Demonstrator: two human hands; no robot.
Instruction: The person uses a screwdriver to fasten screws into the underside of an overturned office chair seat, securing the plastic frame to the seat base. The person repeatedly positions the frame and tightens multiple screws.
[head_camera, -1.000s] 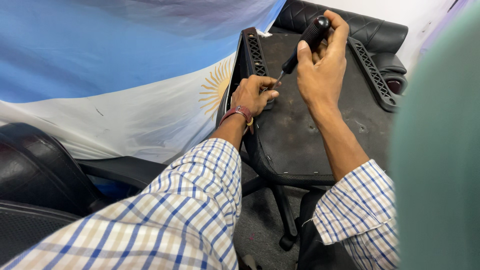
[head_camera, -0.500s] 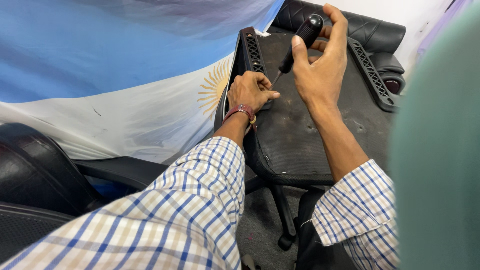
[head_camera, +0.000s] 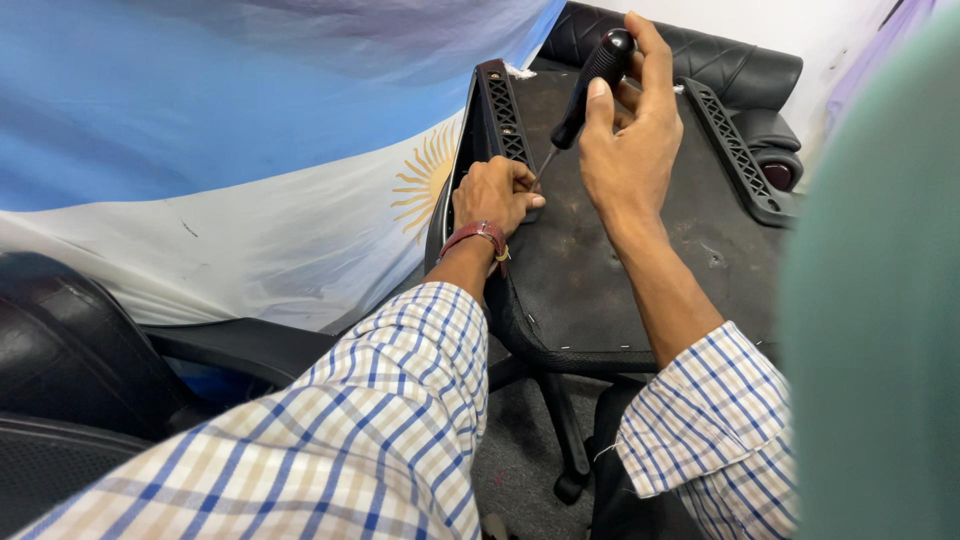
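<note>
Screwdriver (head_camera: 590, 85) in right hand (head_camera: 628, 150)

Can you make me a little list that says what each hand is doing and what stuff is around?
left hand: closed in a fist, resting on the chair seat underside beside the screwdriver tip
right hand: gripping the black screwdriver by its handle, tool tilted down towards the left hand
seat edges: black ribbed armrest on the left, another ribbed armrest on the right
wrist: red wristband
sleeves: blue and white checked shirt
behind: blue and white flag with a sun, black sofa
</note>
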